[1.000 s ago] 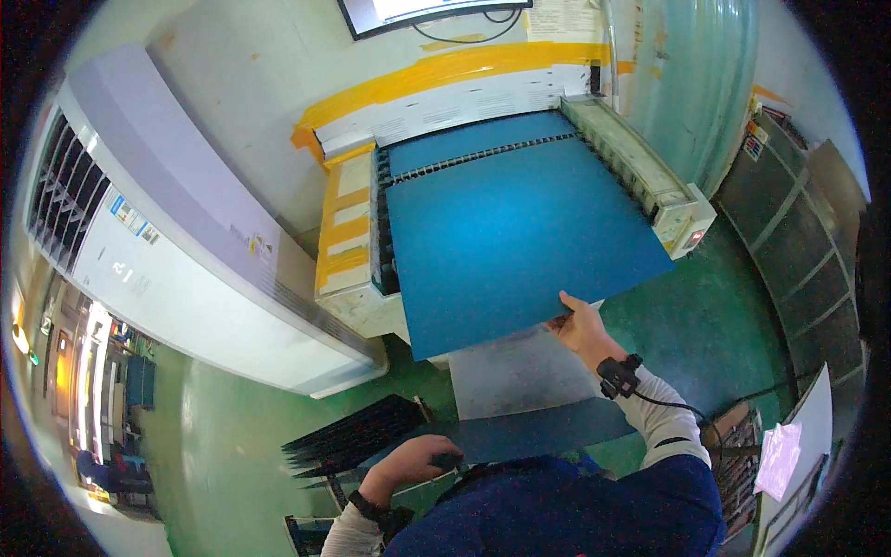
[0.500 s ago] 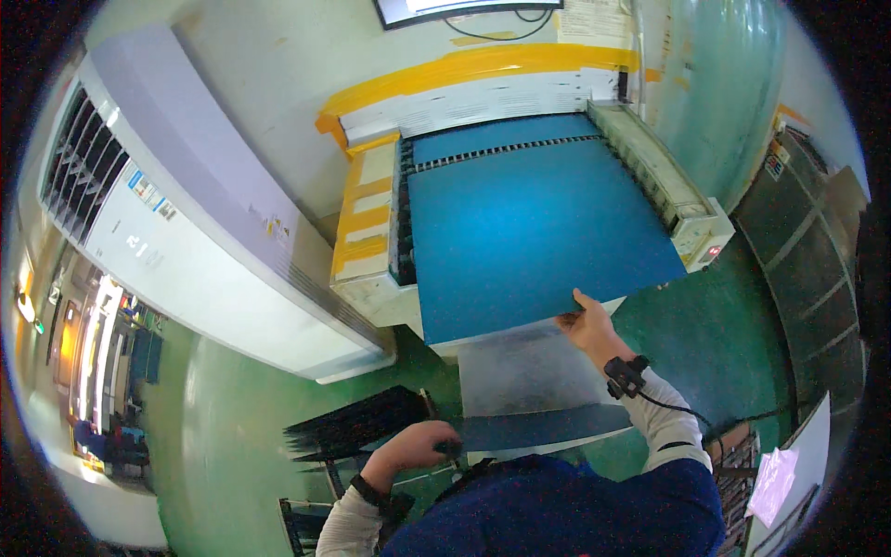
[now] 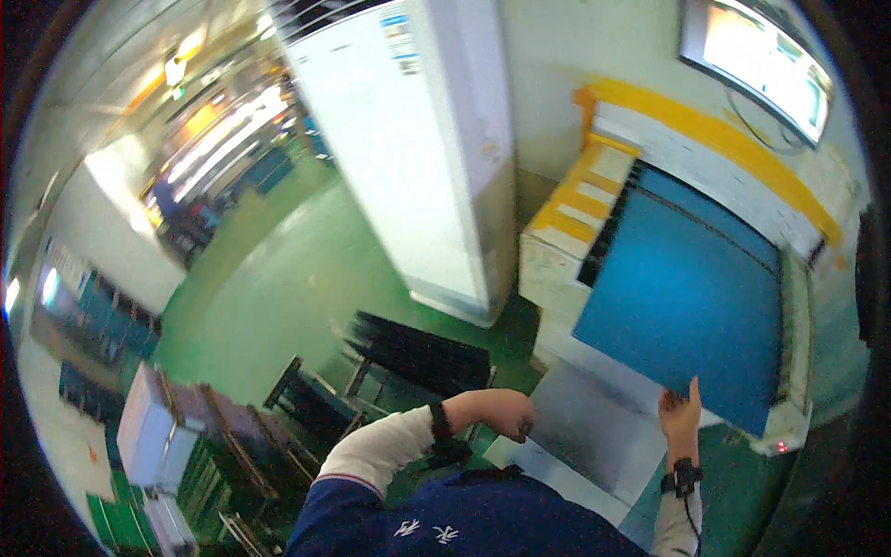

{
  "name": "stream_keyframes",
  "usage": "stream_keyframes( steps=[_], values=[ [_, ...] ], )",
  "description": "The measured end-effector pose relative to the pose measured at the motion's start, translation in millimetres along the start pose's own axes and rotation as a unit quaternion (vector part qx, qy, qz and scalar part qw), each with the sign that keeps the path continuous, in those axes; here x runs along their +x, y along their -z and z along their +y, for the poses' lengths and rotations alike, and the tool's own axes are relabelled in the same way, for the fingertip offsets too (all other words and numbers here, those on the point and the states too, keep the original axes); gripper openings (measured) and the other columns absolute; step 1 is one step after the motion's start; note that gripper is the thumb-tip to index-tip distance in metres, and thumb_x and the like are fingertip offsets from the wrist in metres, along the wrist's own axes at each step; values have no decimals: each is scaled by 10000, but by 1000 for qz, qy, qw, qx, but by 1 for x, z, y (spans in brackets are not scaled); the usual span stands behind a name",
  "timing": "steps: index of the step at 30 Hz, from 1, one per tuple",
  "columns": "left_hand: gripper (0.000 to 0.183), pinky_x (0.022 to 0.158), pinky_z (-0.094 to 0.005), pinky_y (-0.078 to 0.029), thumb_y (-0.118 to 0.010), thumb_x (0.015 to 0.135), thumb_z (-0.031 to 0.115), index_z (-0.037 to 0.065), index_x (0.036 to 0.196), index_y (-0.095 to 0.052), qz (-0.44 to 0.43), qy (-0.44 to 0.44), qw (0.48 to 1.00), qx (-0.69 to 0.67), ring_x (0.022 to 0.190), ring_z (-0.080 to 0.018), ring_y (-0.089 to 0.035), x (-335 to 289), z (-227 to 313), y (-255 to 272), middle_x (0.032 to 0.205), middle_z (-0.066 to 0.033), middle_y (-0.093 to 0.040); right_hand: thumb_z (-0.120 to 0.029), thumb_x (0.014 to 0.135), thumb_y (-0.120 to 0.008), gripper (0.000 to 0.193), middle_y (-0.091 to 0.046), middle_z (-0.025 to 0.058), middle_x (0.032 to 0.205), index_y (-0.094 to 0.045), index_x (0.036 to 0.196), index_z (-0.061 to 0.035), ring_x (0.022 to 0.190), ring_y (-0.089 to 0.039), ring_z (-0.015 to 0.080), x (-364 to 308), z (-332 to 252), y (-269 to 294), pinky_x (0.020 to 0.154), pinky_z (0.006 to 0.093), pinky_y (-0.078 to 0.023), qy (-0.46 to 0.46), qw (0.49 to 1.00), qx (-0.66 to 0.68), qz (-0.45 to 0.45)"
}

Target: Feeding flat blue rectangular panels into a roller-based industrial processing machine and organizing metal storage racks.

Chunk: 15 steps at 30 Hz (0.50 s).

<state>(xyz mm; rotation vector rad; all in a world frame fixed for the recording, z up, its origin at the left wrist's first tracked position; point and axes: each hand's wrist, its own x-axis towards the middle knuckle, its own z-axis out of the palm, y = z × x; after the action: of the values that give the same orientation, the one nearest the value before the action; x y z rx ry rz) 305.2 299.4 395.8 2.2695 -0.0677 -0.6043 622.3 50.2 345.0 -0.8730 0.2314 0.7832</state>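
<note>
A large flat blue sheet (image 3: 687, 306) lies on the roller bed of a machine on the right, its near edge reaching past the machine. My right hand (image 3: 682, 413) is at that near edge, thumb raised at the top side and fingers curled at the underside, closed on the edge. My left hand (image 3: 499, 411) is closed, knuckles up, left of a grey translucent panel (image 3: 594, 427) below the machine's front. Its fingertips are hidden, so I cannot make out whether anything is in them. A pale sheet (image 3: 557, 478) lies just in front of my body.
Yellow tape covers parts of the machine (image 3: 548, 269). A tall white air-conditioner cabinet (image 3: 399, 167) stands left of it. Black slotted racks (image 3: 418, 353) are beyond my left arm, with stacked panels on a rack (image 3: 176, 427) farther left. A monitor (image 3: 761, 60) hangs on the wall.
The view has swung left, so the machine now appears farther right. My left hand has moved away from the black rack toward the grey panel. My right hand stays at the blue sheet's near edge.
</note>
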Motion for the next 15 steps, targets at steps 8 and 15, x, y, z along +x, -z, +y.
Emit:
stream_keyframes(
  steps=[8,15],
  values=[
    [283,686,-425,-498,-720,705,298,68,868,-691,34,-18,998,45,775,-293,-648,10,-13,-8,796,-112,-680,-462,839,-671,513,-652,85,970,-609,1120,-37,892,-633,205,-77,19,-62,721,342,-530,-106,816,-453,-344],
    [269,666,-471,-481,-715,712,295,51,819,-682,64,-72,993,66,738,-332,-633,25,-33,-17,797,-150,-670,-221,800,-715,461,-670,141,1101,-608,1194,-6,977,-647,212,-120,54,-85,819,346,-524,-86,495,-752,-426]
  ],
)
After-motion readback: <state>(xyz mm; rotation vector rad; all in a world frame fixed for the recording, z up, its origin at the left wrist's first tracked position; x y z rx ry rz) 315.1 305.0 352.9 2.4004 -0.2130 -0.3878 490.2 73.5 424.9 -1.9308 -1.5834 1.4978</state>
